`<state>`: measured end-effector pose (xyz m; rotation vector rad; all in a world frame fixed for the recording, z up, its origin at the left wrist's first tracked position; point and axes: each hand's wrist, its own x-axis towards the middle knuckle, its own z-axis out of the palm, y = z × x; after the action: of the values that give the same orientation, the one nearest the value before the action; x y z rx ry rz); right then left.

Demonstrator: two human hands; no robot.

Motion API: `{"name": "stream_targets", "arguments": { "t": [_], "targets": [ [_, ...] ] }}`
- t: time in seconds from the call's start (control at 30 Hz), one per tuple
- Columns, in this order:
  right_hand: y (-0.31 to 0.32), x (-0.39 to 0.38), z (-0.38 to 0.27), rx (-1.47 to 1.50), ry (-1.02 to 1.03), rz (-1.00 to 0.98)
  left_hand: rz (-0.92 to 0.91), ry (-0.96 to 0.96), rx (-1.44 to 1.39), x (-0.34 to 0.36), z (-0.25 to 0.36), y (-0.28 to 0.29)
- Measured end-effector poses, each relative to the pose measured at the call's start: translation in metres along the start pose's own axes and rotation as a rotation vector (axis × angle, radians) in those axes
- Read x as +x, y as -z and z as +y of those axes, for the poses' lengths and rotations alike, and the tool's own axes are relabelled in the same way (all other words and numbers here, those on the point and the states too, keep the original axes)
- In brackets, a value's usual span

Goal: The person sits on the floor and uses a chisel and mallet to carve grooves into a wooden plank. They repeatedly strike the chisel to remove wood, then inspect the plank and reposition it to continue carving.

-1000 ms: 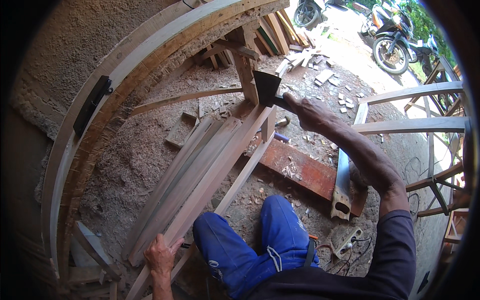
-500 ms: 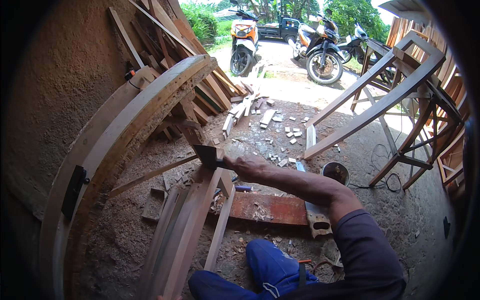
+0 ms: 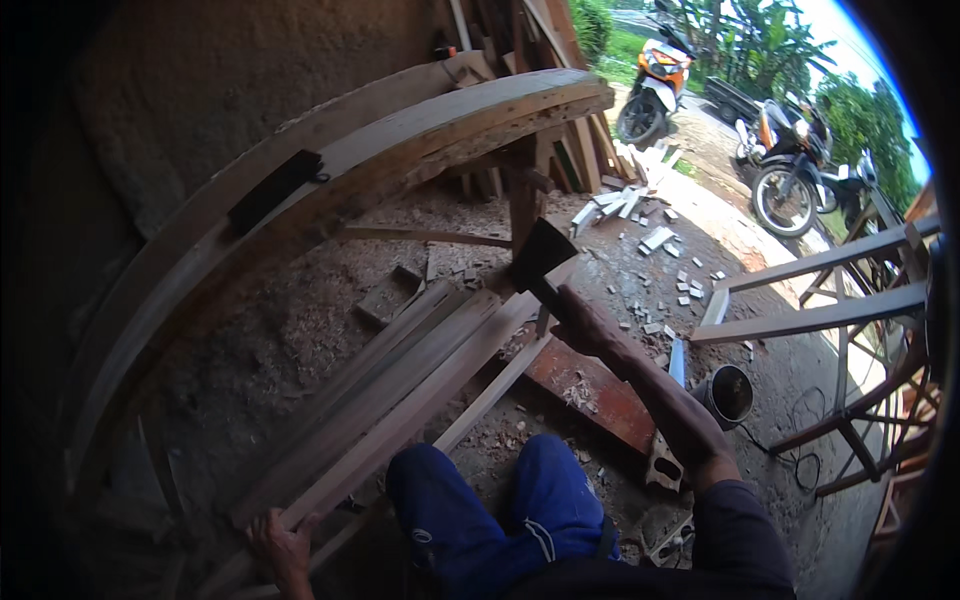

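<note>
My right hand (image 3: 578,320) is closed around the handle of a tool with a broad, dark, flared head (image 3: 542,255). That head is at the far end of a long wooden beam (image 3: 425,425), and I cannot tell whether it touches the wood. At the near end, my left hand (image 3: 280,545) grips the beam, thumb on the upper side. More long planks (image 3: 350,385) lie alongside it to the left. A narrower wooden strip (image 3: 495,392) runs along its right side, close to my blue-trousered knees.
A large curved wooden piece (image 3: 400,140) arches across the left. Right of the beam are a red board (image 3: 600,395), a handsaw (image 3: 665,468) and a bucket (image 3: 728,393). Offcuts (image 3: 690,285) and shavings litter the floor. A wooden frame (image 3: 810,320) stands right; motorbikes (image 3: 785,190) are parked beyond.
The view has turned and tilted, so the scene sits differently. My left hand now shows on the beam's near end. The tool in my right hand is held at another angle.
</note>
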<state>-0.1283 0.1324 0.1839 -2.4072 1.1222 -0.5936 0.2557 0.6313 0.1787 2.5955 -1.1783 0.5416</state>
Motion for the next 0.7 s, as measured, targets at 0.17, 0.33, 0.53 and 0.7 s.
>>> {"name": "stream_targets", "arguments": {
  "t": [0.17, 0.33, 0.53, 0.7],
  "targets": [
    [-0.027, -0.023, -0.076, -0.081, 0.070, -0.070, 0.115, -0.044, -0.011, 0.001, -0.050, -0.002],
    [-0.083, -0.016, -0.162, 0.027, 0.478, -0.143, 0.156, 0.230, 0.116, -0.064, -0.121, 0.028],
    [-0.137, -0.018, -0.190, 0.067, 0.796, -0.252, 0.658, 0.949, -0.404, -0.109, -0.219, 0.029],
    [-0.141, -0.025, -0.229, -0.018, 0.630, -0.449, 0.702, 1.260, -1.010, -0.122, -0.289, -0.004]
  ]
}}
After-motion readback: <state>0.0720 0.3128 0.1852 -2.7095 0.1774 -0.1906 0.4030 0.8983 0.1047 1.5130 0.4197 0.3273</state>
